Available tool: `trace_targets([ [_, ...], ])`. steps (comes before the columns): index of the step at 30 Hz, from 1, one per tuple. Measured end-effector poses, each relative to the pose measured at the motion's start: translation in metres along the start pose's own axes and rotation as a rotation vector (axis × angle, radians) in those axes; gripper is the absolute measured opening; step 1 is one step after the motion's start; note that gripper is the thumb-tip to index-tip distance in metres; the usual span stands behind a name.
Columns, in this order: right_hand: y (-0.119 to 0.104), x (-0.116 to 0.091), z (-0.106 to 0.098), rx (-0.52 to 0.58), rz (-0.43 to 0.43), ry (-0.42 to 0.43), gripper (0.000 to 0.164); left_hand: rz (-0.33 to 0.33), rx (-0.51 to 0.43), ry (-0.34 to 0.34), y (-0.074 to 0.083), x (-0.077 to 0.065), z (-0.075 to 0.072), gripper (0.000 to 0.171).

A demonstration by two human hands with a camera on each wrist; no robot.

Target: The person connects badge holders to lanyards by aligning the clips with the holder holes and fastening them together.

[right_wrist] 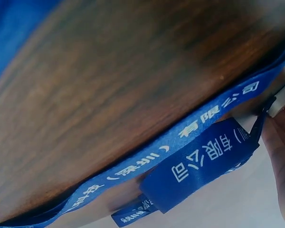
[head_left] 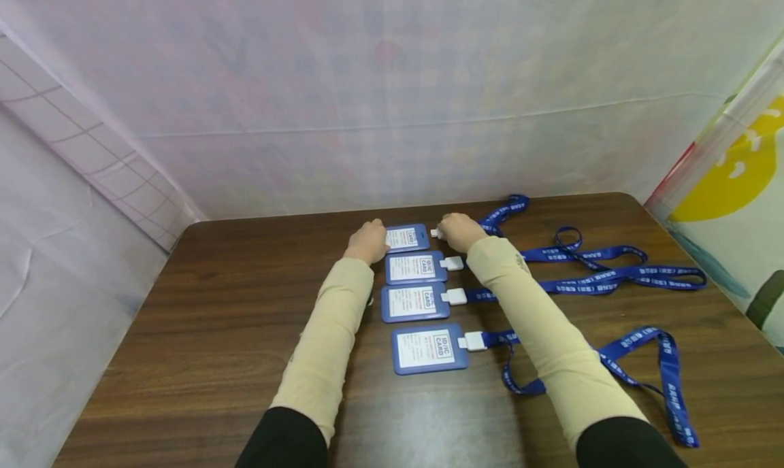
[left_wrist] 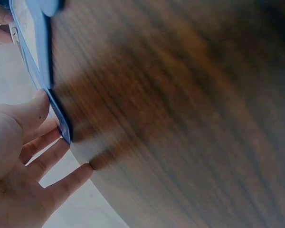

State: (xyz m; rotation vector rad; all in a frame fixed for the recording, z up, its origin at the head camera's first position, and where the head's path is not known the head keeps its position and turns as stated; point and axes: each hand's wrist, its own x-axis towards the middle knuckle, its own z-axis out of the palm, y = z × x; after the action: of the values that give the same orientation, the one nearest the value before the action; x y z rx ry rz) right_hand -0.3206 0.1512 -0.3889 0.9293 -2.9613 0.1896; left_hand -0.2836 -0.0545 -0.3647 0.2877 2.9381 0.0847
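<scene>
At the back of the table, my left hand (head_left: 367,242) pinches the left edge of a blue ID card holder (head_left: 418,237) with a white card in it. The left wrist view shows the thumb on top and fingers at the far side of the holder's corner (left_wrist: 61,118). To the right, my right hand (head_left: 461,232) grips a white plastic clip (head_left: 435,234), which stands slightly apart from the holder. From that clip a blue printed lanyard (head_left: 505,211) trails right. The right wrist view shows the clip (right_wrist: 278,102) between the fingers, partly hidden.
Nearer me lie three more blue card holders in a column, the closest one (head_left: 429,349) set a little apart. Each joins a white clip (head_left: 475,341) and a blue lanyard (head_left: 670,379) spread rightwards. White cloth (head_left: 392,162) hangs behind the wooden table (head_left: 233,318).
</scene>
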Motion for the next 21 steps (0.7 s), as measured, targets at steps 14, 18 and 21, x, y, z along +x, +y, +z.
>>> trace_targets([
  [14, -0.001, 0.0006, 0.0022, -0.02, -0.013, 0.011, 0.013, 0.01, 0.006, 0.005, 0.0012, -0.0015, -0.0013, 0.032],
  [18, -0.0028, -0.0007, 0.0012, -0.041, -0.01, 0.004, 0.012, 0.015, 0.007, 0.012, 0.0016, -0.0008, -0.0007, 0.033],
  [21, -0.0048, -0.0015, -0.0009, -0.043, -0.011, -0.005, 0.012, 0.013, 0.005, 0.012, 0.002, -0.0009, -0.001, 0.033],
])
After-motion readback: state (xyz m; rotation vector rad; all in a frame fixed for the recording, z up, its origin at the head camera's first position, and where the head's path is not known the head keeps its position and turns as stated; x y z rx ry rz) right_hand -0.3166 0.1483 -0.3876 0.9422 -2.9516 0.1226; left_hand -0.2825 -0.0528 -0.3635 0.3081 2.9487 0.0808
